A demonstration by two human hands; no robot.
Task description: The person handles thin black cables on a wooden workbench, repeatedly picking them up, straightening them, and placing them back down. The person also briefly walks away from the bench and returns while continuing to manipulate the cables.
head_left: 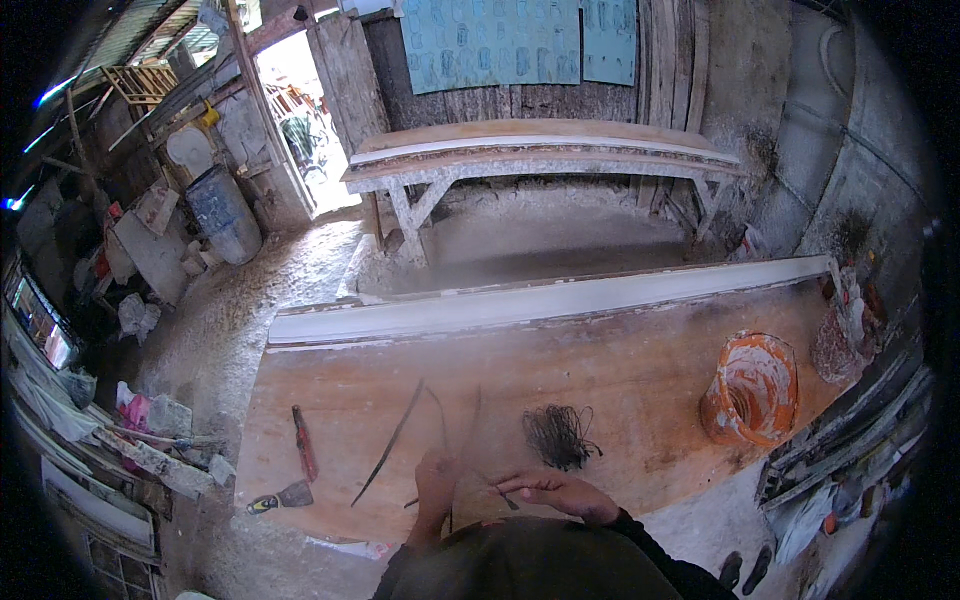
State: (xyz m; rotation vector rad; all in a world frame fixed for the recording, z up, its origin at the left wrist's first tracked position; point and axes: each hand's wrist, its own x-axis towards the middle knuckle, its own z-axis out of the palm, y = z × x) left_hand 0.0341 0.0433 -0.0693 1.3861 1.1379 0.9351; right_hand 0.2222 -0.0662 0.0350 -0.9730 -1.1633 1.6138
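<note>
Near the front edge of the wooden table, my left hand (435, 484) is closed around thin dark strands, which rise above it and poke out below. My right hand (562, 493), to its right, has fingers pointing left and pinched on a thin dark strand (510, 503). Haze blurs the space between the hands, so the strand's exact path is unclear. Just beyond my right hand lies a loose bundle of black wire (560, 436). A single dark strip (388, 442) rests on the wood left of my left hand.
A putty knife (281, 497) and a red-handled tool (304, 443) lie at the table's left. An orange, white-smeared bucket (722, 408) stands on the right. Along the far edge runs a long white moulding (550, 302). Behind is a second bench (540, 165); a blue barrel (224, 214) stands left.
</note>
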